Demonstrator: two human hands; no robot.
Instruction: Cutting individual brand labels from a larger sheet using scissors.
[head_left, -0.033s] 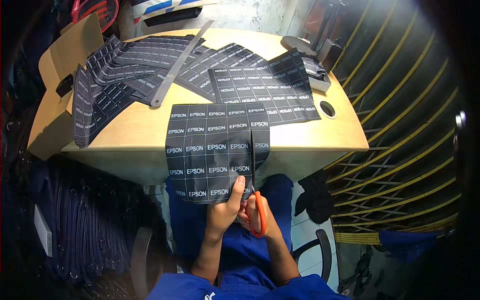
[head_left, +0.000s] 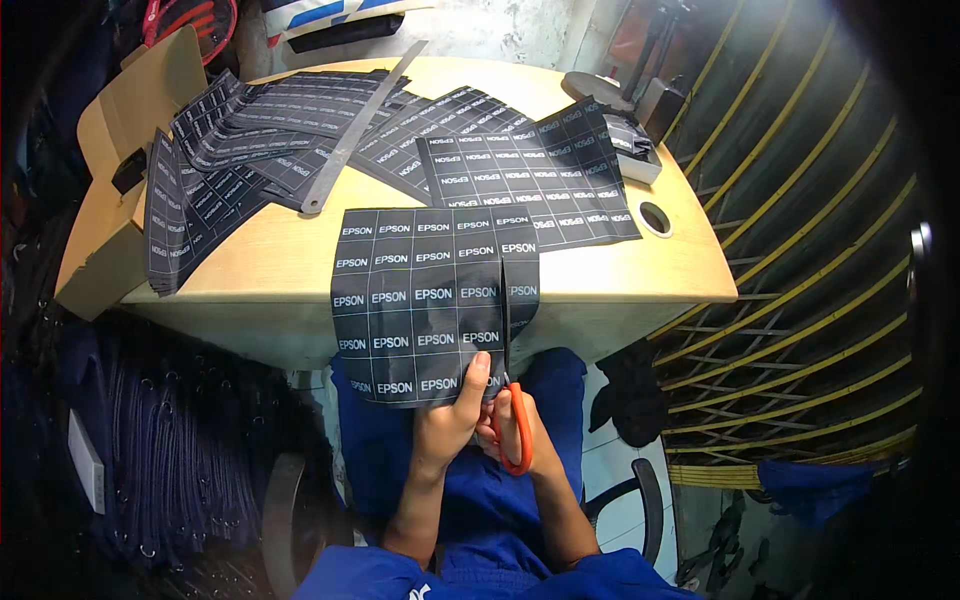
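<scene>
A black sheet of printed labels (head_left: 412, 318), marked off by thin white grid lines, hangs over the front edge of the table in front of me. My left hand (head_left: 443, 432) grips its lower edge, thumb on top and fingers hidden beneath. Orange-handled scissors (head_left: 522, 430) are in my right hand (head_left: 541, 447), close beside the left. Their dark blades point away from me, along a grid line near the sheet's right side. Right of the blades, a narrow strip (head_left: 522, 272) is partly cut and still joined at the far end.
More black label sheets (head_left: 530, 175) overlap across the wooden table (head_left: 640, 275). A metal ruler (head_left: 362, 130) lies over those at the left. An open cardboard box (head_left: 105, 215) stands at the left edge. A round hole (head_left: 655, 219) pierces the tabletop at right, near a folding metal gate (head_left: 800, 250).
</scene>
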